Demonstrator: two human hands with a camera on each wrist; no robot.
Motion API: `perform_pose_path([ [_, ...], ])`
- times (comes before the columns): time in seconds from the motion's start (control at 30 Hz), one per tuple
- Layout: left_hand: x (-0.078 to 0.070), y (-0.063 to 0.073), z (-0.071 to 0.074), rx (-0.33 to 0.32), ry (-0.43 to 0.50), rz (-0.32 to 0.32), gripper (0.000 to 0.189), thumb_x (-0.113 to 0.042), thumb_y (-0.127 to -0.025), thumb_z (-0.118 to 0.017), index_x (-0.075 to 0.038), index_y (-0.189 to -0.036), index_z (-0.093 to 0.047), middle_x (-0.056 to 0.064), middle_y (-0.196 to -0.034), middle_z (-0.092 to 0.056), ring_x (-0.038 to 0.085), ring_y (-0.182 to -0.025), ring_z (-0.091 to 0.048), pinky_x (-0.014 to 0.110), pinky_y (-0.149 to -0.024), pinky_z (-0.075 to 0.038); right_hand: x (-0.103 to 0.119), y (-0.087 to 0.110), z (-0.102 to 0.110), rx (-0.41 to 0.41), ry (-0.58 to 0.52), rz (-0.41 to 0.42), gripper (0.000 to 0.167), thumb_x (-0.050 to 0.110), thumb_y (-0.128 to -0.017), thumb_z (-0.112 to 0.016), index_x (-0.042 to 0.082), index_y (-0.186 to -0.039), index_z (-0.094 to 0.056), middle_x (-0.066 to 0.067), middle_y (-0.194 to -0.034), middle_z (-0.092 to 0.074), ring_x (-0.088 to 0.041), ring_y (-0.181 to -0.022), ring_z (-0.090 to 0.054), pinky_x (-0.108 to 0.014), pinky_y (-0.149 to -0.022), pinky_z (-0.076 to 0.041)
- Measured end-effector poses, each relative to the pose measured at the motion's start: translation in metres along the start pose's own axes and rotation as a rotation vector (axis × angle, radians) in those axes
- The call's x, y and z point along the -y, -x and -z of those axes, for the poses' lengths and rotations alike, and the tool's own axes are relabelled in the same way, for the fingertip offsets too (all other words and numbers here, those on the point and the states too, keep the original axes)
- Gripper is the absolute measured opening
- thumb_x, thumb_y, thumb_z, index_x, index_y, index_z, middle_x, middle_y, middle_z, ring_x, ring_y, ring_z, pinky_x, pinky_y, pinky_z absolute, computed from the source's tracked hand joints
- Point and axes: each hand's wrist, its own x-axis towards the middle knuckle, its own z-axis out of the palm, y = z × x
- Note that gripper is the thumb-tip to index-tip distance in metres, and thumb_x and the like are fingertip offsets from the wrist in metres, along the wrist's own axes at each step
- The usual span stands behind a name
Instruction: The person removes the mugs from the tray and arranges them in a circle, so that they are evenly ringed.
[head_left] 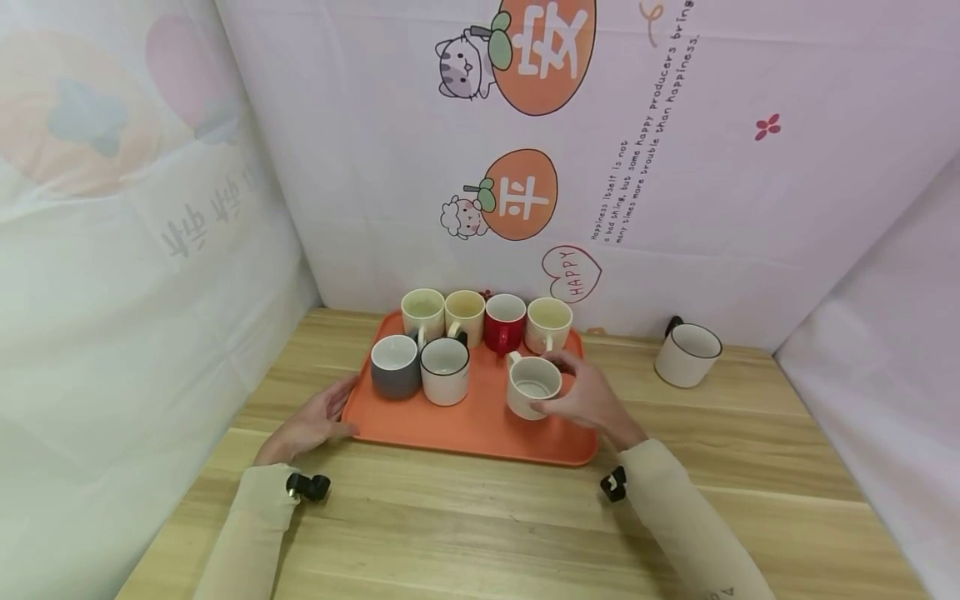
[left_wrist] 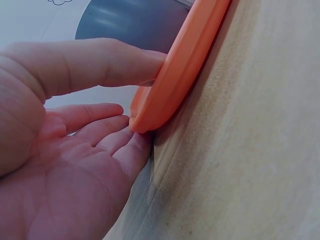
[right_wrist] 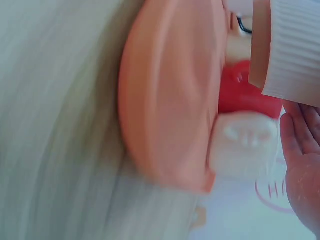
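At the left end of the orange tray, my left hand holds the rim. The left wrist view shows its thumb over the rim and its fingertips against the outer edge. My right hand grips a white mug between thumb and fingers, over the right half of the tray. The mug stands upright with its handle toward the back left. Ribbed sides show on this mug in the right wrist view, where its base hangs above the tray surface.
Along the tray's back stand pale mugs, a yellowish mug and a red mug. A grey mug and a black-rimmed white mug stand front left. Another black-rimmed mug sits on the wooden table.
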Motion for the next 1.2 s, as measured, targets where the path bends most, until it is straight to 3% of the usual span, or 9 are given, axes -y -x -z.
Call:
perform_pose_path([
  [0.17,0.001,0.0,0.0,0.0,-0.008,0.001,0.102,0.004,-0.092,-0.073,0.003,-0.168,-0.005,0.024,-0.177,-0.002,0.048,-0.163,-0.006,0.022,-0.123,-0.035,-0.014,0.013,0.031,-0.036,0.032,-0.006,0.069,0.026,-0.071,-0.098,0.018,-0.132,-0.066,-0.004,-0.123,-0.074,-0.027,-0.117,-0.067,-0.052,-0.105,-0.054],
  [0.33,0.001,0.001,0.0,0.0,-0.002,0.002,0.102,0.004,-0.092,-0.073,0.003,-0.169,-0.005,0.024,-0.177,-0.002,0.047,-0.163,-0.006,0.015,-0.118,-0.037,-0.035,0.027,0.063,-0.075,0.071,-0.042,0.071,0.026,-0.074,-0.097,0.013,-0.136,-0.065,-0.009,-0.126,-0.073,-0.027,-0.118,-0.066,-0.051,-0.107,-0.052],
  [0.57,0.002,0.0,0.0,0.005,0.016,-0.001,0.102,0.006,-0.092,-0.072,0.003,-0.168,-0.006,0.024,-0.177,-0.003,0.047,-0.163,-0.007,0.008,-0.113,-0.038,-0.072,0.047,0.098,-0.136,0.15,-0.058,0.067,0.027,-0.076,-0.097,0.01,-0.134,-0.067,-0.011,-0.123,-0.073,-0.003,-0.111,-0.062,-0.014,-0.096,-0.049],
  [0.67,0.001,0.0,0.0,0.011,0.017,-0.008,0.101,0.005,-0.092,-0.072,0.004,-0.168,-0.005,0.026,-0.177,-0.003,0.049,-0.162,-0.007,0.005,-0.11,-0.038,-0.084,0.055,0.106,-0.15,0.147,-0.061,0.063,0.025,-0.077,-0.096,0.008,-0.131,-0.068,-0.012,-0.12,-0.073,0.002,-0.107,-0.061,-0.008,-0.092,-0.047],
  [0.83,0.002,0.0,0.0,0.014,0.018,-0.012,0.1,0.005,-0.093,-0.072,0.005,-0.168,-0.006,0.027,-0.176,-0.003,0.05,-0.162,-0.008,0.005,-0.108,-0.039,-0.101,0.066,0.114,-0.162,0.14,-0.076,0.062,0.024,-0.08,-0.095,0.006,-0.131,-0.065,-0.015,-0.12,-0.071,-0.003,-0.106,-0.063,-0.007,-0.09,-0.047],
  [1.0,0.002,0.0,0.001,0.01,0.02,-0.005,0.1,0.004,-0.093,-0.073,0.004,-0.168,-0.006,0.025,-0.177,-0.004,0.048,-0.163,-0.008,0.011,-0.114,-0.04,-0.114,0.071,0.119,-0.154,0.132,-0.115,0.066,0.027,-0.083,-0.092,0.008,-0.139,-0.062,-0.015,-0.128,-0.069,0.002,-0.109,-0.062,-0.004,-0.091,-0.046],
  [1.2,0.001,-0.002,0.0,0.003,0.017,-0.003,0.1,0.005,-0.093,-0.072,0.004,-0.168,-0.006,0.026,-0.177,-0.004,0.049,-0.163,-0.008,0.038,-0.128,-0.033,-0.12,0.069,0.127,-0.141,0.09,-0.143,0.069,0.029,-0.088,-0.088,0.009,-0.147,-0.057,-0.017,-0.136,-0.066,0.013,-0.113,-0.058,-0.001,-0.094,-0.045],
])
